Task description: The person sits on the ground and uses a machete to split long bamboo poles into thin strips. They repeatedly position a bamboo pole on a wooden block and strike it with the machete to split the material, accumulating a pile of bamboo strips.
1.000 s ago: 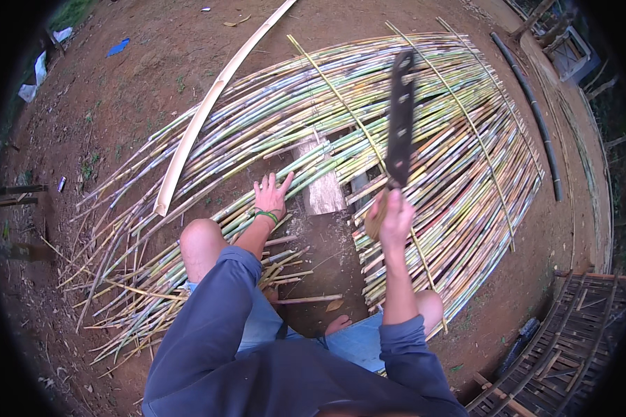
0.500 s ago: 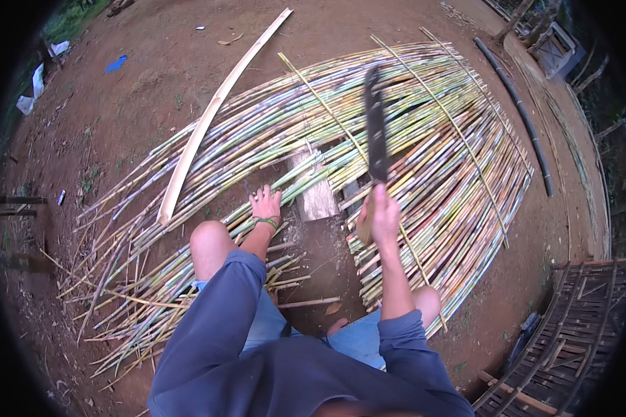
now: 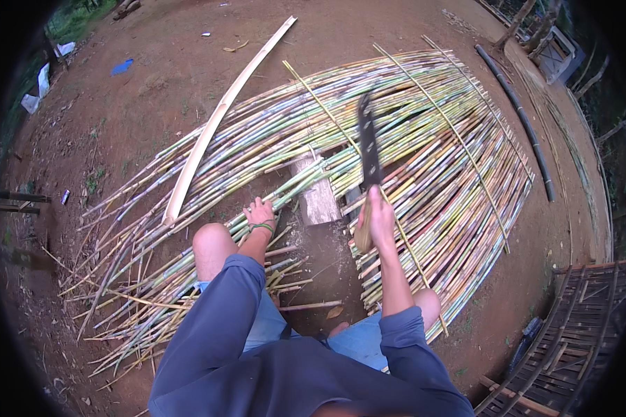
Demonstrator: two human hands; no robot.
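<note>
I see many bamboo canes (image 3: 424,132), too many to count, one pale split plank (image 3: 215,125), one wood block (image 3: 318,198) and one machete (image 3: 368,142). My left hand (image 3: 259,212) presses flat on the canes, fingers spread. My right hand (image 3: 377,221), at centre, is closed around the machete handle; the blade rises above the fingers, its long axis pointing to the top of the frame.

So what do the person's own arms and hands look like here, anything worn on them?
Both arms wear dark blue long sleeves pushed up toward the elbows, so the forearms are bare. The left hand has a green band around its wrist. The right hand shows no band, and neither hand wears a glove; the fingers are bare. No rings can be made out.
</note>
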